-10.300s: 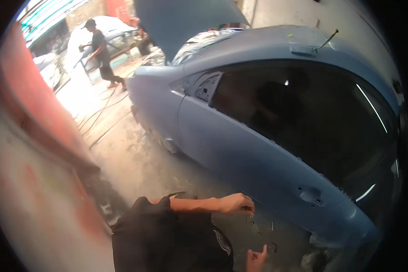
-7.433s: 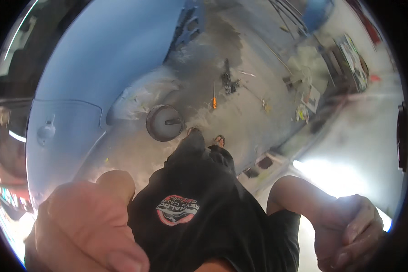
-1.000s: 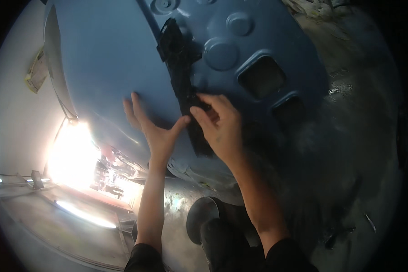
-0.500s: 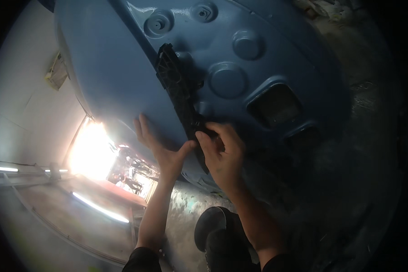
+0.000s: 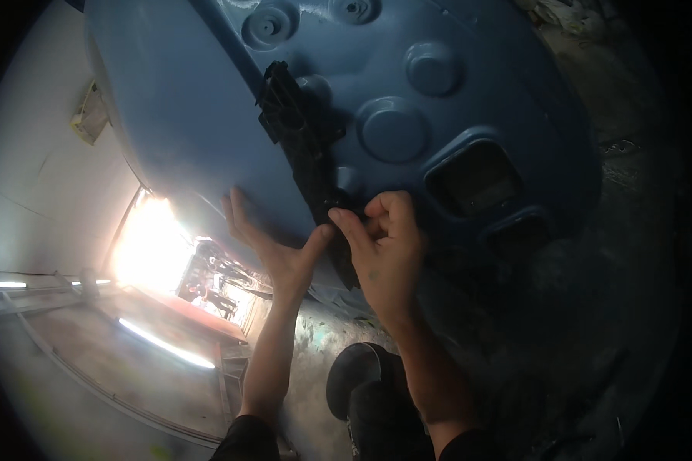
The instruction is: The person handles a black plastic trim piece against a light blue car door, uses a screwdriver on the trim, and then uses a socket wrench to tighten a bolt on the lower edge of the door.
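Observation:
A long black plastic bracket (image 5: 292, 123) lies along a raised edge of a blue-painted car panel (image 5: 154, 92), which has round bosses and two openings. My left hand (image 5: 273, 257) rests fingers spread on the smooth part of the panel, its thumb at the bracket's left edge. My right hand (image 5: 384, 261) has its fingertips pinched on the bracket's lower section. Whatever small piece they may hold there is hidden.
A pale wall (image 5: 38, 192) with long light tubes stands at the left, beside a very bright opening (image 5: 150, 238). A dark round object (image 5: 346, 373) sits by my legs. The stained floor (image 5: 315, 330) shows below the panel, with dim clutter at right.
Ten seconds ago I was beside the car's door and window; now both hands are on this panel. Over the last half second, my right fingers have curled and shifted slightly at the bracket.

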Available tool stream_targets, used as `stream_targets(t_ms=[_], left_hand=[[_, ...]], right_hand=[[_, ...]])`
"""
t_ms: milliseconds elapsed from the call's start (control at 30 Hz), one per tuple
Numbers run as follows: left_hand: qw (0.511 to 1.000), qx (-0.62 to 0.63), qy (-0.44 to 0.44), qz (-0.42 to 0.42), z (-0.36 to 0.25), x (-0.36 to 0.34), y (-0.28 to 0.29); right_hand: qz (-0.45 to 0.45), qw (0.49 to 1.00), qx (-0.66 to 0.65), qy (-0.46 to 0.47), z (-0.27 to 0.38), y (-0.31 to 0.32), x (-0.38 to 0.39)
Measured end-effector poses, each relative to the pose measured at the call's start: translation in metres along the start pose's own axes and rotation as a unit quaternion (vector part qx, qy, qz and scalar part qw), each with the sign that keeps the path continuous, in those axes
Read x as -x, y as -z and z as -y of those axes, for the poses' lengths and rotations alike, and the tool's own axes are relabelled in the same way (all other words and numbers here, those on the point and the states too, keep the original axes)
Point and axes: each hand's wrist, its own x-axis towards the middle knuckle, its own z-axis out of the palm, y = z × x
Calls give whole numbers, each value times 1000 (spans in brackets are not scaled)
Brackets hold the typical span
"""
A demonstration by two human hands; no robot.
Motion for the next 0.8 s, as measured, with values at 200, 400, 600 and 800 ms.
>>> stream_targets(t_ms=[200, 400, 600, 800], left_hand=[[1000, -23, 3, -13, 1, 3, -6], [999, -25, 14, -34, -2, 1, -14], [999, -12, 11, -29, -1, 0, -13], [999, 14, 42, -23, -7, -3, -10]], right_hand=[[-35, 998, -24, 46, -5, -5, -1], [-30, 999, -26, 31, -1, 2, -1], [-10, 995, -13, 102, 6, 16, -17], [-5, 987, -11, 159, 41, 27, -40]])
